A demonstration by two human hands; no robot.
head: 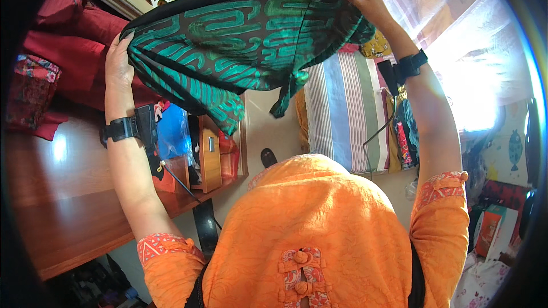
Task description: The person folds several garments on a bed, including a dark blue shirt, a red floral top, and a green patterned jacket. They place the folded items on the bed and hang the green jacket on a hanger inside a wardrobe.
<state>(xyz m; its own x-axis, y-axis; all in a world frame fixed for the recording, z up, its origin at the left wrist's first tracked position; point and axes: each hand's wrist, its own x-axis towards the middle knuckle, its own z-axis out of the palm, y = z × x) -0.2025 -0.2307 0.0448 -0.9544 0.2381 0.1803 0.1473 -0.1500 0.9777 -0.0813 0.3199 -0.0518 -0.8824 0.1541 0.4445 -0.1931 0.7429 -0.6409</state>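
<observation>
A sheer black garment with a green velvet pattern (227, 38) is stretched between my raised hands, its black band along the far edge. At the left, my left hand (120, 57) grips one end of the band. My right hand (372, 4) pinches the other end at the upper right. The lower part of the cloth hangs in folds, and two loose pieces dangle above the floor. Which kind of garment it is, I cannot tell. Both wrists wear black straps with devices on them.
Red clothes (77, 47) lie on a wooden desk (64, 205) at the left, above an open drawer (212, 158). A striped bedspread (342, 115) covers a bed at the right, with folded clothes (402, 132) along its side. A dark slipper (269, 158) lies on the floor.
</observation>
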